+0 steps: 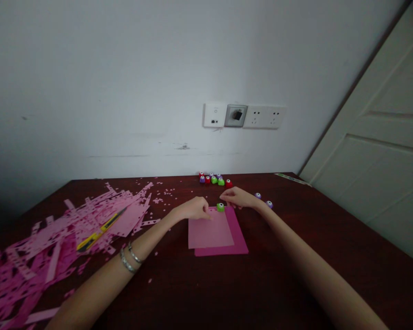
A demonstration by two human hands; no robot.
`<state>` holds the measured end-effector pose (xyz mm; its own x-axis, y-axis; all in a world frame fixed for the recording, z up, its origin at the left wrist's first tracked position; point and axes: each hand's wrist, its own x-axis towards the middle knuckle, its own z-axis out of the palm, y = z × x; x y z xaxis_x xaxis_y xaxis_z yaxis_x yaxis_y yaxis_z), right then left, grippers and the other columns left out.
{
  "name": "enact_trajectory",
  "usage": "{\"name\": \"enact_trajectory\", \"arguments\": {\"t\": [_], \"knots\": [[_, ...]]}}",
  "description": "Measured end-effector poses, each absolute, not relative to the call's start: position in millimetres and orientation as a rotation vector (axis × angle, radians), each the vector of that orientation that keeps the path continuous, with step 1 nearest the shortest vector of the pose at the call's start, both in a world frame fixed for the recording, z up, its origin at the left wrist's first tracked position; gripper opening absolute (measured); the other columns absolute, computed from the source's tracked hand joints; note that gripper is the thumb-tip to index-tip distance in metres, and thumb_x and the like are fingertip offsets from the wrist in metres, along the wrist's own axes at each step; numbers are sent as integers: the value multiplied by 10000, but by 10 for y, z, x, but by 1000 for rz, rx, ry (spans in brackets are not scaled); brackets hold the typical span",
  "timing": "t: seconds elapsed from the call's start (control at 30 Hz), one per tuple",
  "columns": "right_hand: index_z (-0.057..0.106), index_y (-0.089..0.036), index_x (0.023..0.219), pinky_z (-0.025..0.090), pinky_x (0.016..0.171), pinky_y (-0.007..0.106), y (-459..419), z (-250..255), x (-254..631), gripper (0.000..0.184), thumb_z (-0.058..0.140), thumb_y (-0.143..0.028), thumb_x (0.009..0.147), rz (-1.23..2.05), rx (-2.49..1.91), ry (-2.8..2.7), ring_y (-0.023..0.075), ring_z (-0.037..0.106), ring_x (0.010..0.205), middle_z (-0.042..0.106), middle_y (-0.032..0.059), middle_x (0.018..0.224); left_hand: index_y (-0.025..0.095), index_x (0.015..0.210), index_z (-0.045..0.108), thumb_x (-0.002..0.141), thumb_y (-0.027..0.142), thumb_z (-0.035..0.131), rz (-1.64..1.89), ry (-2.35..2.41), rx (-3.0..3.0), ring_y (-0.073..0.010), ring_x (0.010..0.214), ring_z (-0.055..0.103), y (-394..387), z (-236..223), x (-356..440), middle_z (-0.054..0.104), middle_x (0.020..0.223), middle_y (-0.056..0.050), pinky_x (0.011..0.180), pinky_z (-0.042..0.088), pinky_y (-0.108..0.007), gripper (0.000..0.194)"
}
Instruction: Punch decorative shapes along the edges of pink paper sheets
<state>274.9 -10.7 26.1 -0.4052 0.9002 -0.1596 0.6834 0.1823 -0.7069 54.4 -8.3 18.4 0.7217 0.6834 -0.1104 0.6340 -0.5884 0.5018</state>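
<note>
Centre frame, a green punch (220, 207) sits at the light pink paper's (211, 233) top edge, between the left hand (195, 208), curled, grip unclear, and right hand (238, 198), fingers loosely parted.

White wall (124, 82) across the far side, w/ dark scuffs (184, 147) low down, just above the far edge of the worktop (278, 270). Worktop = dark reddish-brown, slightly glossy. Right of ctr on wall: row of white socket plates (264, 120) etc., incl. one grey-framed plate (230, 121). White panelled door (382, 160) at far right. Light dim, esp. far left.
</note>
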Motion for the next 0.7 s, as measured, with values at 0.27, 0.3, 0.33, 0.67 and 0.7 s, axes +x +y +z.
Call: {"name": "enact_trajectory", "arguments": {"t": [0.27,0.3,0.33,0.67,0.7], "knots": [[515,-144,595,291,344,175,-98,199,2705,442,433,-528,798,1053,-1491,-2232,44,382,369,475,-26,505,158,569,597,600,385,683,60,1079,2371,-95,495,484,-94,63,575,572,549,12,470,295,-214,245],[517,-144,602,290,344,174,-96,196,2713,444,432,-533,797,1046,-1493,-2231,44,383,367,475,-26,504,157,569,599,597,388,686,60,1081,2362,-98,495,486,-93,60,576,572,548,11,468,294,-215,248],[526,-143,621,288,343,173,-92,191,2724,439,435,-536,796,1035,-1497,-2222,44,385,367,479,-25,510,156,570,601,595,390,686,58,1080,2356,-101,496,490,-90,58,575,573,549,10,465,294,-216,250],[487,-152,563,276,345,179,-129,250,2819,514,465,-634,739,1123,-1546,-2188,47,355,363,426,-37,438,160,573,599,591,385,697,64,1099,2354,-106,514,492,-93,63,577,584,571,4,482,304,-220,247],[485,-151,552,272,347,178,-142,266,2818,527,463,-645,733,1156,-1546,-2192,45,352,367,422,-38,436,160,573,598,592,385,698,66,1096,2354,-105,517,492,-94,65,577,584,573,5,484,305,-220,247]]}}
